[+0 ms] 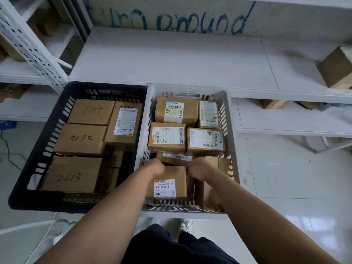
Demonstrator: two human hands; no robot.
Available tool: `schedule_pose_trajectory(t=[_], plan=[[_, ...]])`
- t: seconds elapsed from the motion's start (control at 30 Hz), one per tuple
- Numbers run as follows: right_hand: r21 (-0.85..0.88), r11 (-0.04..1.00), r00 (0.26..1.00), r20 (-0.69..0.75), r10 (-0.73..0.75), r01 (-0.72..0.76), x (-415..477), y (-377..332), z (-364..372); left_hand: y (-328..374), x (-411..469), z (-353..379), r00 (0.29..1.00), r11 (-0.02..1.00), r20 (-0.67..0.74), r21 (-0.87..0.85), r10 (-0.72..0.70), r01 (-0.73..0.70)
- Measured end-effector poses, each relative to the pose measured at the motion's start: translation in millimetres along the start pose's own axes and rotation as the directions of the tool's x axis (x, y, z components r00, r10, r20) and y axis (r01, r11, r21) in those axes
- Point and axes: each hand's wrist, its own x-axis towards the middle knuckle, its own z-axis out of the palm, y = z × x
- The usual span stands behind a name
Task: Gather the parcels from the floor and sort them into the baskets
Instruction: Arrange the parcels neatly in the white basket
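Two baskets stand side by side in front of me. The black basket (47, 130) on the left holds brown boxes with handwritten numbers. On the right, the white basket (231, 140) is filled with several labelled cardboard parcels. Both my hands are inside the white basket, at its near end. My left hand (156, 167) curls over the far left corner of a labelled parcel (171, 175). My right hand (200, 169) curls over that parcel's far right corner. The fingertips of both hands are hidden behind the parcel's far edge.
White metal shelving runs behind the baskets, with a perforated upright (32, 44) at the left. A cardboard box (337, 68) sits on the shelf at the right, and more boxes (274, 103) lie one level lower. A black cable (7, 149) trails over the glossy floor at the left.
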Motion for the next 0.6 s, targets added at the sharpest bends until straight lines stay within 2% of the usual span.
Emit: schedule_pose_trajectory(t=[0.1, 0.17, 0.2, 0.33, 0.47, 0.6], plan=[[0.187, 0.982, 0.974, -0.22, 0.054, -0.012, -4.1, 17.2, -31.8, 15.3, -1.7, 0.0, 0.995, 0.995, -0.086, -0.08, 0.045, -0.052], [0.199, 0.98, 0.934, -0.343, 0.1, -0.032, -6.9, 30.1, -51.0, 30.4, -1.4, 4.6, 0.991, 0.976, -0.101, -0.191, 0.084, -0.102], [0.175, 0.984, 0.926, -0.363, 0.103, -0.041, -5.2, 37.0, -57.8, 37.1, -1.0, 8.3, 0.992, 0.959, -0.062, -0.255, 0.113, -0.125], [-0.011, 0.997, 0.965, -0.249, 0.077, -0.083, -5.3, 47.1, -66.9, 64.0, -8.6, 31.6, 0.964, 0.88, 0.134, -0.452, 0.228, -0.145], [-0.148, 0.988, 0.99, -0.14, 0.019, -0.04, -8.3, 47.1, -68.4, 86.1, -7.3, 52.2, 0.96, 0.879, 0.109, -0.439, 0.257, -0.186], [-0.135, 0.991, 0.99, -0.138, -0.021, 0.002, -3.8, 53.6, -68.4, 88.8, -0.2, 61.0, 0.941, 0.897, 0.093, -0.344, 0.325, -0.276]])
